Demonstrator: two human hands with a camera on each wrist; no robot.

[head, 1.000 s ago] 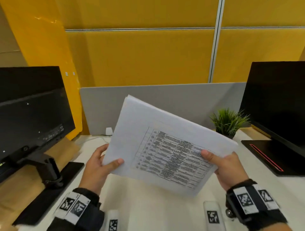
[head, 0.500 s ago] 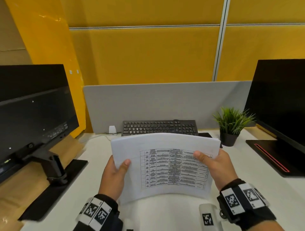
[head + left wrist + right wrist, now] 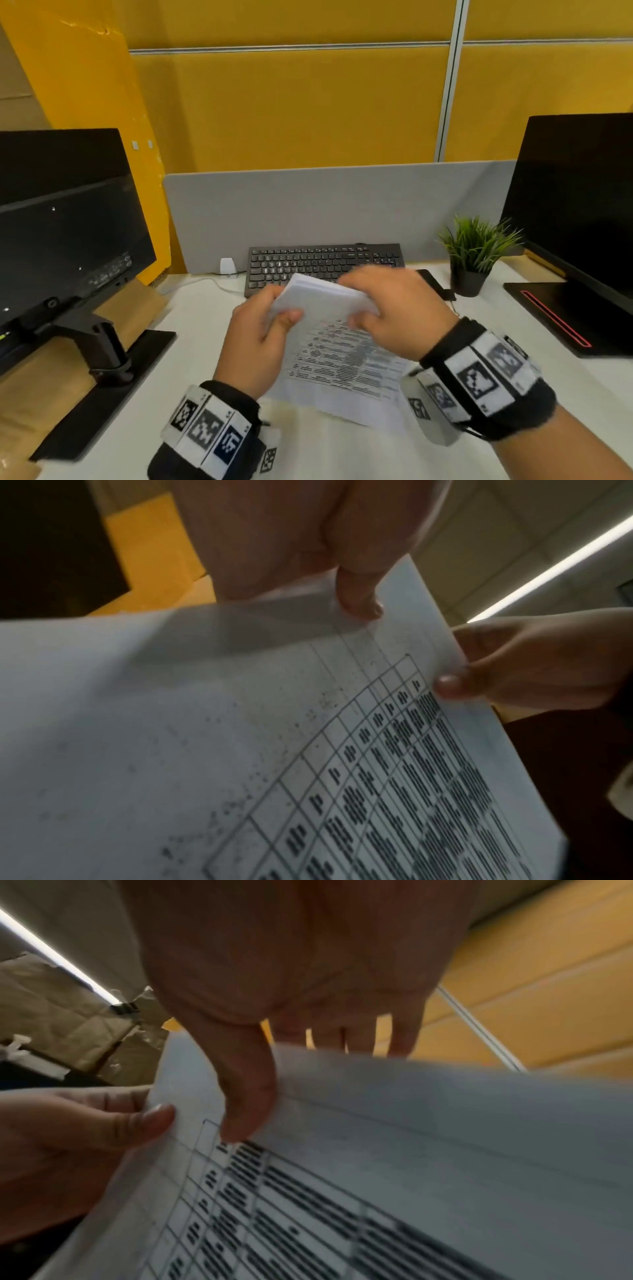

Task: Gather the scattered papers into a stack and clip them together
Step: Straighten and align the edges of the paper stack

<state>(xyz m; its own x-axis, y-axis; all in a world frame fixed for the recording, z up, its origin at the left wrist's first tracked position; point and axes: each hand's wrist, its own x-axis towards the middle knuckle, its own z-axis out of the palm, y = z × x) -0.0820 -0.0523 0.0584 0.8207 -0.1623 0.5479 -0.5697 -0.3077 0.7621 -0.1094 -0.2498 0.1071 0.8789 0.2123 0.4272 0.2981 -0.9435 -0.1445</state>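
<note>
The white tabletop [image 3: 191,346] carries a black keyboard [image 3: 323,265] along its far edge, just before the grey divider. A small potted plant [image 3: 474,257] stands to the keyboard's right, and 2 black monitor bases [image 3: 106,387] [image 3: 579,315] rest at the left and right sides.

the left hand [image 3: 308,534] pinched the top edge of the printed paper stack [image 3: 240,750], thumb on its face; the right hand [image 3: 534,664] gripped the right edge.
</note>
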